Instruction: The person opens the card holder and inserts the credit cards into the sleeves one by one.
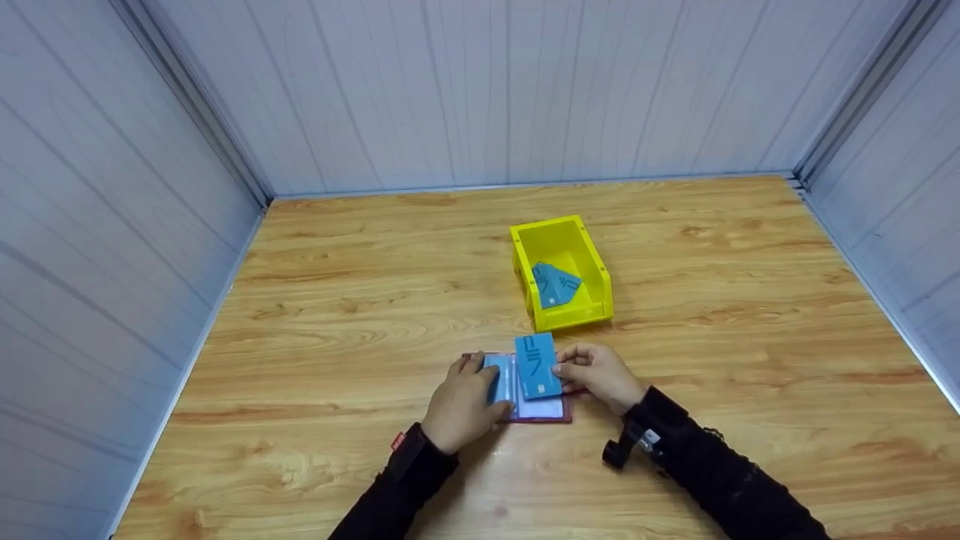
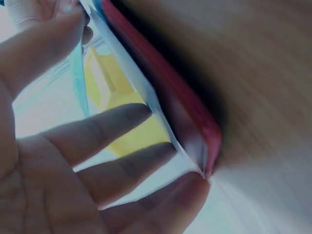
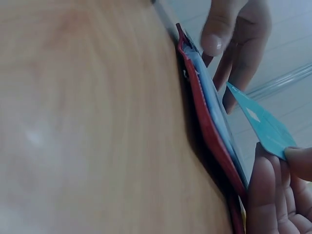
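A small red-covered card holder (image 1: 546, 409) lies spread on the table, its clear plastic sleeves showing. My left hand (image 1: 461, 405) rests on its left page; in the left wrist view the fingertips (image 2: 163, 151) touch the page edge above the red cover (image 2: 170, 73). Between thumb and fingers, my right hand (image 1: 606, 377) pinches a blue VIP card (image 1: 535, 366) by its right edge. That card hovers over the right page, and the right wrist view shows it tilted and apart from the sleeves (image 3: 212, 102). Part of the left page is hidden under my left hand.
Just beyond the card holder stands a yellow bin (image 1: 574, 318), its low front towards me. Blue cards (image 1: 556, 288) overlap inside it. Pale panel walls (image 1: 480, 97) border the wooden table (image 1: 360, 262) at the back and sides.
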The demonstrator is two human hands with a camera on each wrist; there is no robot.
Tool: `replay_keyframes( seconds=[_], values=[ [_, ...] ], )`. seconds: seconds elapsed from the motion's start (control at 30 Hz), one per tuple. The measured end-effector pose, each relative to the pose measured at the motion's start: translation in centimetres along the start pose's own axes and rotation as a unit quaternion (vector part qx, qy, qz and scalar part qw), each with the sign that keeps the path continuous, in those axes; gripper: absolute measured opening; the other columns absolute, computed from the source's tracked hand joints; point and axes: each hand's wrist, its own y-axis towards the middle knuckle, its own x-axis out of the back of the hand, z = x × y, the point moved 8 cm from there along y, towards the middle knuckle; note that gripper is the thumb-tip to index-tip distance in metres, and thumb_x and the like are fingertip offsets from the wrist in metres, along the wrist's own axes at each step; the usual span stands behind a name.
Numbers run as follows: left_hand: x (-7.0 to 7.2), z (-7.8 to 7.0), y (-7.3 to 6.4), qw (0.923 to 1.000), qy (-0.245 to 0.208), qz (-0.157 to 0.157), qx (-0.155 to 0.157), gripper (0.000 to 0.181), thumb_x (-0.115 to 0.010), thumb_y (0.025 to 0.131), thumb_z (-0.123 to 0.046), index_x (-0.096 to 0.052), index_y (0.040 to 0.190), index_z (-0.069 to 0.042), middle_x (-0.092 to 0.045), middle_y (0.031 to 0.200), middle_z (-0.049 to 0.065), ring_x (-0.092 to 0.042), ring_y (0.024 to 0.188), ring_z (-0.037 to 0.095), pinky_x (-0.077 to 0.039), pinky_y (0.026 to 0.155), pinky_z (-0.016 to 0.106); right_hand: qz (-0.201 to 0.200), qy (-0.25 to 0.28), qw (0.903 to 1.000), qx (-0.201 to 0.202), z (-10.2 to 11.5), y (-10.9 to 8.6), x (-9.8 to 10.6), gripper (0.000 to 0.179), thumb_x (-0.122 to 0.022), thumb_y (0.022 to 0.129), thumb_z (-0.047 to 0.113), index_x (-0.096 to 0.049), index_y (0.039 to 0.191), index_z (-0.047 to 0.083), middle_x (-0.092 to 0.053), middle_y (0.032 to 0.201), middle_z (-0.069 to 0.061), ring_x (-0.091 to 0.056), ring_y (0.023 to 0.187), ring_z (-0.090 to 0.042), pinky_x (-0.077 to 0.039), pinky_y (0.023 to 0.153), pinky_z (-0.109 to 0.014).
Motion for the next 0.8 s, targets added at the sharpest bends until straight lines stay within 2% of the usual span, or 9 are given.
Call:
replay_keyframes(
  seconds=[0.1,0.2,0.3,0.43,0.53,0.8],
  values=[
    [0.7,-0.3,0.1,0.9980,-0.053,-0.032,-0.013,0.056,-0.072,0.088,-0.032,-0.059,0.132,0.000,-0.055,0.140,0.020,-0.048,0.132,0.036,-0.042,0.108,0.051,-0.002,0.010,0.9999,-0.004,-0.1,0.0,0.0,0.014,-0.067,0.089,0.007,-0.062,0.099,-0.001,-0.066,0.078,0.003,-0.064,0.070,-0.009,-0.058,0.066,-0.025],
    [1.2,-0.7,0.3,0.9905,-0.124,-0.052,-0.030,0.053,-0.069,0.090,-0.024,-0.056,0.134,0.002,-0.064,0.127,0.018,-0.060,0.120,0.032,-0.048,0.101,0.047,-0.004,0.019,0.9998,-0.007,-0.1,0.0,0.0,0.014,-0.067,0.089,0.006,-0.062,0.099,-0.001,-0.065,0.077,0.003,-0.064,0.070,-0.009,-0.058,0.066,-0.025],
    [1.0,-0.9,0.8,0.9809,-0.188,-0.039,-0.032,0.052,-0.067,0.092,-0.018,-0.052,0.136,0.004,-0.068,0.119,0.018,-0.065,0.110,0.030,-0.053,0.094,0.046,-0.008,0.022,0.9997,-0.008,-0.1,0.0,0.0,0.013,-0.067,0.089,0.005,-0.062,0.099,0.000,-0.065,0.077,0.003,-0.064,0.069,-0.009,-0.058,0.066,-0.025],
    [0.4,-1.1,1.5,0.9701,-0.241,0.000,-0.028,0.048,-0.065,0.092,-0.013,-0.052,0.135,0.003,-0.070,0.109,0.015,-0.068,0.098,0.025,-0.057,0.085,0.041,-0.010,0.018,0.9997,-0.008,-0.1,-0.1,0.0,0.012,-0.067,0.089,0.006,-0.062,0.099,0.001,-0.064,0.077,0.004,-0.064,0.069,-0.009,-0.058,0.065,-0.025],
    [0.1,-1.2,1.7,0.9641,-0.264,0.009,-0.030,0.042,-0.064,0.092,-0.009,-0.053,0.132,0.001,-0.071,0.099,0.010,-0.068,0.089,0.020,-0.057,0.077,0.034,-0.009,0.013,0.9999,-0.006,-0.1,-0.2,-0.1,0.012,-0.067,0.088,0.006,-0.062,0.098,0.001,-0.064,0.077,0.004,-0.063,0.067,-0.009,-0.057,0.064,-0.024],
    [0.4,-1.6,2.2,0.9599,-0.272,-0.036,-0.059,0.020,-0.060,0.088,0.001,-0.056,0.108,0.000,-0.065,0.084,0.009,-0.060,0.070,0.011,-0.049,0.060,0.022,0.002,-0.001,0.9990,0.045,0.8,-0.4,-0.6,0.012,-0.067,0.087,0.004,-0.061,0.096,-0.002,-0.065,0.076,0.003,-0.064,0.065,-0.009,-0.057,0.062,-0.024]
  ],
)
